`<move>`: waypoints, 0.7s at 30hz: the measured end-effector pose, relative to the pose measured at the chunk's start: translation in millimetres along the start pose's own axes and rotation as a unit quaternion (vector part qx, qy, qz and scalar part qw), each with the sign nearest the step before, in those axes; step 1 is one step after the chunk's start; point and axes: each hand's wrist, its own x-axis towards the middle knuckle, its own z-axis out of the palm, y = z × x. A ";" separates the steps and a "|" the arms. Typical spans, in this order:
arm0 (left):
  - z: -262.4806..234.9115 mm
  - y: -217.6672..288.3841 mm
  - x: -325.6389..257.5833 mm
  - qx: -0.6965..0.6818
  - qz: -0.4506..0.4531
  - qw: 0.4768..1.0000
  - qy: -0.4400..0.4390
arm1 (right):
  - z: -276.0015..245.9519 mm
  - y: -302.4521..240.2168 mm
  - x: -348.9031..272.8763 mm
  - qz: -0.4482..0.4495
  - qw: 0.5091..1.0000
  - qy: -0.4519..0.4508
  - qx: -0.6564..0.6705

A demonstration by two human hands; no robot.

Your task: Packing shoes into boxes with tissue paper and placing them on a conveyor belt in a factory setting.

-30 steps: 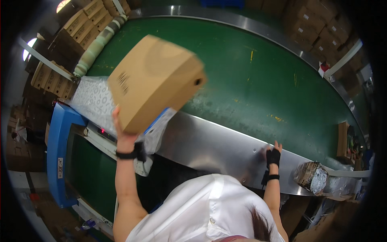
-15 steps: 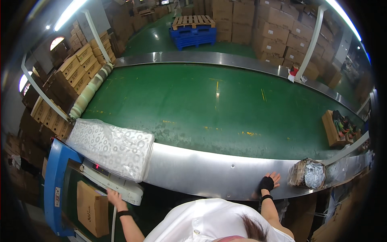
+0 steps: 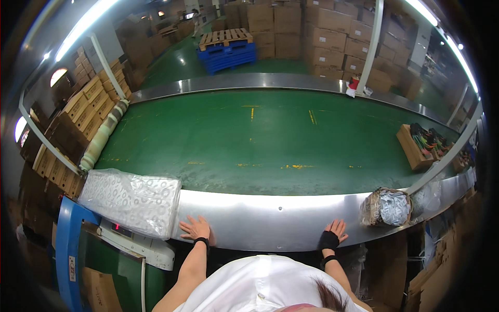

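Observation:
Flat on the metal edge of the conveyor (image 3: 249, 213) rests my left hand (image 3: 196, 229), fingers spread and holding nothing. Just to its left lies a plastic-wrapped stack of patterned white paper (image 3: 130, 200). My right hand (image 3: 331, 235), in a black fingerless glove, also lies open on the metal, its fingers stretched forward. To the right of it stands a small plastic-lined box (image 3: 387, 207) filled with little whitish packets, whose kind I cannot make out. Neither hand touches the stack or the box.
The green belt (image 3: 228, 140) runs beyond the metal edge. A carton of shoes (image 3: 416, 148) sits on it at the right. At my lower left are a blue machine frame (image 3: 67, 249) and a brown box (image 3: 101, 291). A pallet stack (image 3: 226, 49) stands on the far floor.
My left hand has moved from beside the machine at lower left up onto the metal edge. My right hand stays on the metal. The view has shifted; the brown box sits lower in it.

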 end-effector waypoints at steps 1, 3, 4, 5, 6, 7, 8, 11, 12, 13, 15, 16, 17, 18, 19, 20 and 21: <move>2.2 -0.7 -2.6 0.007 0.003 1.000 0.018 | 0.8 -1.4 -5.6 0.013 1.000 0.005 -0.003; 2.2 -1.5 -8.1 0.027 0.002 0.999 0.044 | 0.2 -9.9 -18.9 0.025 0.999 0.035 0.005; 5.6 -2.0 -8.0 0.025 0.004 0.999 0.044 | -0.8 -11.1 -23.1 0.027 0.999 0.038 0.005; 8.1 -3.3 -7.5 0.034 -0.004 0.998 0.059 | -1.6 -11.1 -27.8 0.019 0.998 0.046 0.024; 10.4 -3.5 -6.7 0.043 -0.013 0.996 0.074 | -1.1 -10.6 -30.8 0.010 0.998 0.054 0.043; 12.1 -3.0 -5.8 0.046 -0.012 0.996 0.082 | 2.2 -10.1 -31.5 -0.009 0.992 0.118 0.041; 9.3 0.7 -7.4 0.047 -0.006 0.996 0.078 | 2.6 -8.1 -32.4 -0.003 0.992 0.119 0.038; 14.0 10.1 -1.7 0.098 -0.006 0.993 0.060 | 0.0 -3.0 -35.0 0.005 0.988 0.149 0.030; 23.2 5.9 4.0 0.102 -0.005 0.993 0.062 | 0.3 -3.2 -34.2 -0.009 0.989 0.143 0.037; 23.7 5.3 4.7 0.100 -0.014 0.993 0.067 | 1.1 -2.5 -34.3 -0.018 0.989 0.138 0.043; 27.9 -0.9 7.6 0.124 -0.016 0.991 0.052 | 9.6 -1.2 -29.3 -0.052 0.982 0.178 0.029; 32.3 -10.4 14.8 0.198 -0.011 0.980 0.022 | 5.7 -7.1 -27.1 -0.056 0.981 0.185 0.027; 25.0 -3.0 11.5 0.192 -0.028 0.981 0.011 | 5.0 -7.5 -25.3 -0.057 0.980 0.183 0.055; 18.0 6.9 4.4 0.190 -0.044 0.980 0.024 | 10.0 -5.6 -25.4 -0.053 0.979 0.190 0.053; 25.8 0.3 12.2 0.183 -0.042 0.981 0.057 | 8.1 -7.2 -24.3 -0.042 0.980 0.183 0.072; 22.5 8.3 7.0 0.194 -0.039 0.977 0.083 | 5.8 -5.1 -25.2 -0.031 0.979 0.178 0.091; 73.1 -35.8 41.6 0.199 -0.033 0.969 0.144 | 3.0 -9.6 -28.0 -0.015 0.978 0.184 0.094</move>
